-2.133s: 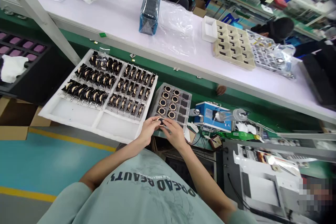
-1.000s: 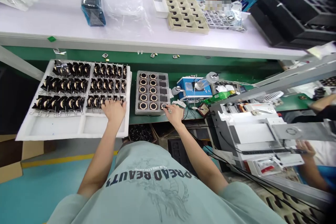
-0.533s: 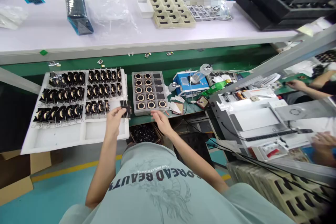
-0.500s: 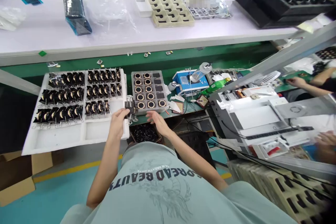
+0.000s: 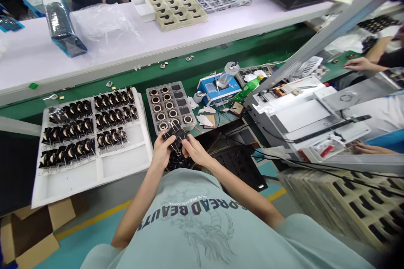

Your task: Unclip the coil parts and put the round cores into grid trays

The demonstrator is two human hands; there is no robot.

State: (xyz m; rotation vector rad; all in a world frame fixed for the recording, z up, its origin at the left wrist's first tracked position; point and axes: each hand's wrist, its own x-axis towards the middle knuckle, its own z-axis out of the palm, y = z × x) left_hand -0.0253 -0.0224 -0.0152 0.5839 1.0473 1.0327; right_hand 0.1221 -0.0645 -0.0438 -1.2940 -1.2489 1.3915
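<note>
Two hands, left (image 5: 160,153) and right (image 5: 194,151), pinching one black clipped part (image 5: 175,138) before grey grid tray (image 5: 182,103).

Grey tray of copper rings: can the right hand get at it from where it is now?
Probably yes. The right hand lies just in front of the grey tray, nothing between them, but both it and the left hand are busy holding a black clipped part.
</note>
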